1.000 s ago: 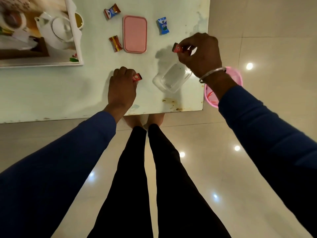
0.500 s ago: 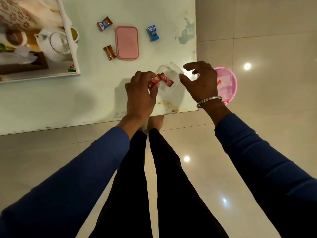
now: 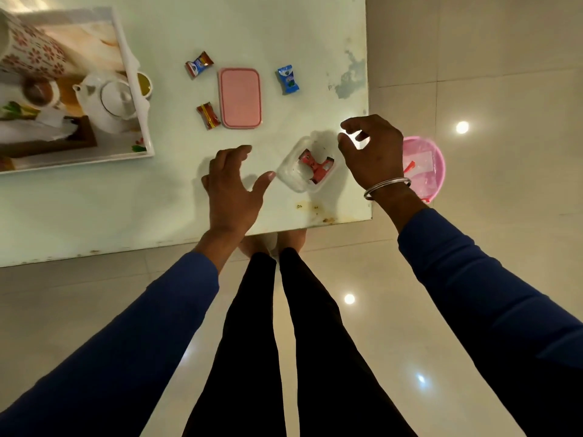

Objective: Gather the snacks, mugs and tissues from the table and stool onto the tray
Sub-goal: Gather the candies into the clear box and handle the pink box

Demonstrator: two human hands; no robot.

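Observation:
A clear plastic container (image 3: 296, 179) stands near the table's front right corner with two red candies (image 3: 315, 164) inside. My left hand (image 3: 233, 190) hovers open just left of it, fingers spread. My right hand (image 3: 372, 152) is open just right of it, fingers curled, holding nothing. The pink lid (image 3: 240, 97) lies farther back. Around it are three wrapped snacks: a red-blue one (image 3: 198, 64), a red-yellow one (image 3: 209, 115) and a blue one (image 3: 287, 79). The tray (image 3: 138, 99) at the left holds a teapot (image 3: 107, 102), a floral mug (image 3: 34, 55) and tissues (image 3: 34, 127).
A pink stool (image 3: 424, 165) with a small plastic packet on it stands on the floor past the table's right edge. The table's front edge is close to my legs. A small cup (image 3: 145, 85) sits against the tray's right rim.
Both hands carried red candies to the clear container and let them go inside it. Both hands have since drawn back a little and opened.

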